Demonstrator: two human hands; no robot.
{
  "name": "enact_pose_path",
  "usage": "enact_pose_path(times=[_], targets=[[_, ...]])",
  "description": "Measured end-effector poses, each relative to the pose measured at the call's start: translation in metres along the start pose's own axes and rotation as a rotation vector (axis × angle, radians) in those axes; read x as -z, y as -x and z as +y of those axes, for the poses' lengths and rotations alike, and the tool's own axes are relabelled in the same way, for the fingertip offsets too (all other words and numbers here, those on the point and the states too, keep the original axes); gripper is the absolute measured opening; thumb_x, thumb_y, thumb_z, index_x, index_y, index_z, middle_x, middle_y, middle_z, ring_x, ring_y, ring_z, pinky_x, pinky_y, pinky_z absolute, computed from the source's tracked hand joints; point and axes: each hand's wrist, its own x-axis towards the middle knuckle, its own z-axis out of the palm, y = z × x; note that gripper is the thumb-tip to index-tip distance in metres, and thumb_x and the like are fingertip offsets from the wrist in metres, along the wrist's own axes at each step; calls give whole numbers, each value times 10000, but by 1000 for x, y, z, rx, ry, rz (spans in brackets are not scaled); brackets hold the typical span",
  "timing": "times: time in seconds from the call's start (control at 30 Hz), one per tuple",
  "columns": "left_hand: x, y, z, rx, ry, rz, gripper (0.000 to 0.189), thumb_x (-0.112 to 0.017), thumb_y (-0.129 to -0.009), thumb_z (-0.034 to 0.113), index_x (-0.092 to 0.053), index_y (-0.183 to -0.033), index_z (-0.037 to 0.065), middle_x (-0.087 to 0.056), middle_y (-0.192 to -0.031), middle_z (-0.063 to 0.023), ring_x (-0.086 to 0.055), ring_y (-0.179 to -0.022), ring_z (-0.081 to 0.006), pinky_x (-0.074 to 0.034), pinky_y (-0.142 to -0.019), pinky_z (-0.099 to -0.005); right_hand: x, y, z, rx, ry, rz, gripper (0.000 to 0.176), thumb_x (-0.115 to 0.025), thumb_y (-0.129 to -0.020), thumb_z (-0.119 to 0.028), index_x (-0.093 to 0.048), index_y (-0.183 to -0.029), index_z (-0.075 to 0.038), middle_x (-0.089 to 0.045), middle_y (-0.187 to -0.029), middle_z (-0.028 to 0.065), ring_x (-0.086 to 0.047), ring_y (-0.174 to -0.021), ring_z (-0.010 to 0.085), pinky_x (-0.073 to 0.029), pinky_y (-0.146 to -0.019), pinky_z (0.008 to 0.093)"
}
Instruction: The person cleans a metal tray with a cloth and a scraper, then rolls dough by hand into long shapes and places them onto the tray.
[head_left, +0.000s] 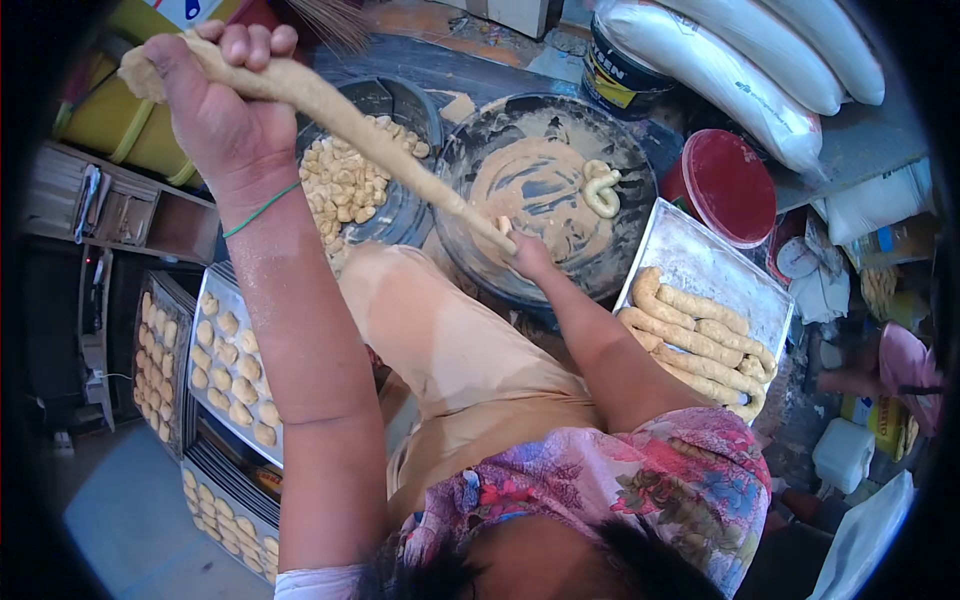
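Note:
A long, flour-dusted dough rope (375,145) stretches in a slant from upper left down to the middle of the view. High at the upper left, my left hand (235,110) is wrapped round its thick end, part of which sticks out past the fist. My right hand (530,257) grips the thin lower end, over the near side of a wide black basin (648,215). Brown flour or crumbs coat the basin's floor. A curled piece of dough (601,190) lies in it on the right.
Left of the basin, a dark tub (432,110) holds many small dough pieces. A metal tray (690,250) with several dough ropes stands at right, beside a red bucket (725,185). Trays of dough pieces (232,350) are at lower left; white sacks (720,75) lie at upper right.

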Motion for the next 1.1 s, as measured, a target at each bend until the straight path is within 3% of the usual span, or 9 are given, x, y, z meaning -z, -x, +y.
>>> enact_pose_path(times=[0.17,0.3,0.53,0.63,0.73,0.83,0.87,0.97,1.1], targets=[[28,43,-13,43,-80,225,368,-603,-855,408,-489,-945,70,-454,-681,-10,-434,-597,-123,-415,-649,-320,6,-5,13,-289,-675,-131,390,-753,-713,-248,-563,-1005,-74,-585,-743,56,-580,-685,184,-468,-597,328],[44,74,-37,114,-180,415,263,-593,-883,302,-490,-980,80,-481,-695,-18,-465,-575,-114,-432,-593,-302,67,8,-46,-285,-1553,-227,548,-682,-767,-217,-436,-1238,-81,-567,-851,53,-522,-641,133,-454,-565,282],[48,115,-70,254,-300,485,242,-608,-877,258,-509,-982,63,-483,-697,-28,-479,-603,-119,-428,-578,-262,106,-1,-59,-100,-1766,-592,558,-587,-872,-302,-354,-1349,-133,-518,-796,59,-447,-562,99,-391,-471,240],[58,130,-80,323,-305,491,276,-613,-876,280,-514,-987,47,-478,-693,-28,-472,-609,-121,-427,-574,-256,108,3,-70,-221,-1870,-404,533,-566,-882,-316,-371,-1342,-131,-515,-768,50,-430,-523,96,-361,-431,226],[61,142,-87,400,-314,494,295,-603,-883,283,-517,-1004,28,-473,-691,-29,-472,-606,-130,-429,-579,-254,114,12,-88,-235,-1503,-145,495,-531,-896,-347,-395,-1318,-126,-508,-745,39,-425,-500,99,-347,-414,226],[59,150,-95,500,-407,399,243,-597,-888,246,-528,-978,32,-539,-711,-39,-534,-634,-128,-449,-560,-257,135,3,-80,-267,-1154,-182,439,-530,-897,-321,-438,-1278,-124,-515,-757,38,-453,-520,106,-368,-429,238],[59,152,-99,524,-466,350,242,-589,-892,245,-529,-981,28,-552,-725,-47,-544,-647,-136,-453,-581,-268,149,3,-75,-299,-1311,-252,399,-567,-882,-273,-480,-1236,-111,-518,-763,36,-467,-526,102,-380,-434,234],[59,162,-111,599,-609,242,242,-567,-903,243,-531,-987,19,-588,-766,-66,-568,-687,-154,-458,-648,-299,168,0,-73,-187,-1335,-112,388,-591,-869,-249,-503,-1215,-98,-525,-777,33,-472,-546,93,-378,-437,229],[53,174,-116,716,-674,238,291,-582,-883,235,-529,-1040,-3,-610,-876,-95,-579,-794,-179,-453,-750,-324,204,20,-86,30,-1000,-40,410,-594,-862,-234,-490,-1234,-95,-560,-839,16,-477,-609,74,-386,-479,214]])
